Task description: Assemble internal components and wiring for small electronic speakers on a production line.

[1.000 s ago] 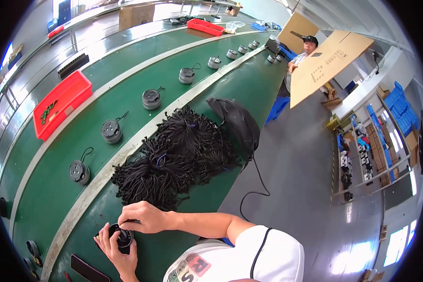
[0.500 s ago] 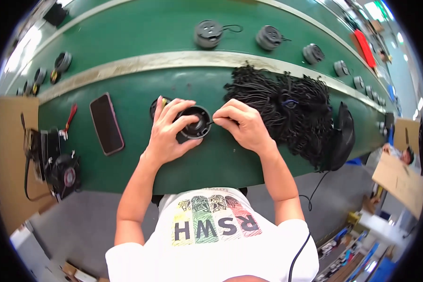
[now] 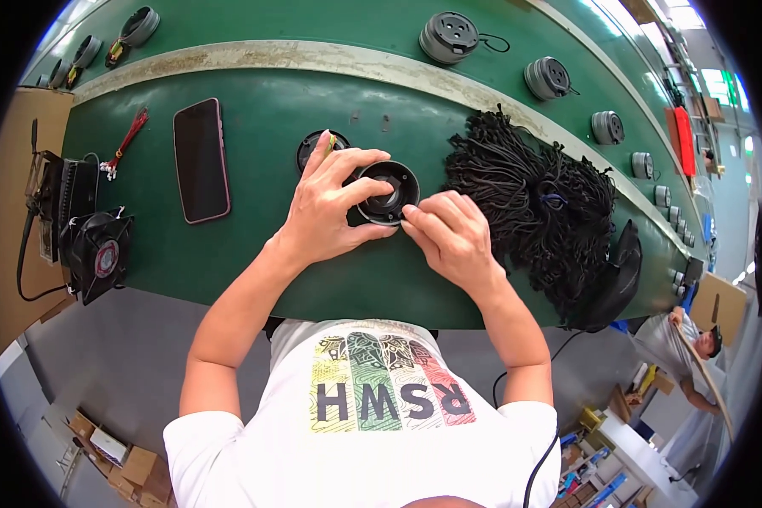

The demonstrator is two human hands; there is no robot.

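I see the left hand (image 3: 330, 207) clamped around the round black part (image 3: 387, 192) — right hand (image 3: 453, 237) pinching its near rim, cable pile (image 3: 533, 203) just beyond.

A single head-worn fisheye view looks steeply down from above the person's chest onto the near edge of the green workbench (image 3: 254, 254), close over it. The bench's far edge and the conveyor belt (image 3: 330, 21) curve along the top rim.

green bench (image 3: 254, 254) w/ phone (image 3: 201, 159), black cord pile (image 3: 542, 203), small fan (image 3: 97, 254), round part (image 3: 387, 192).
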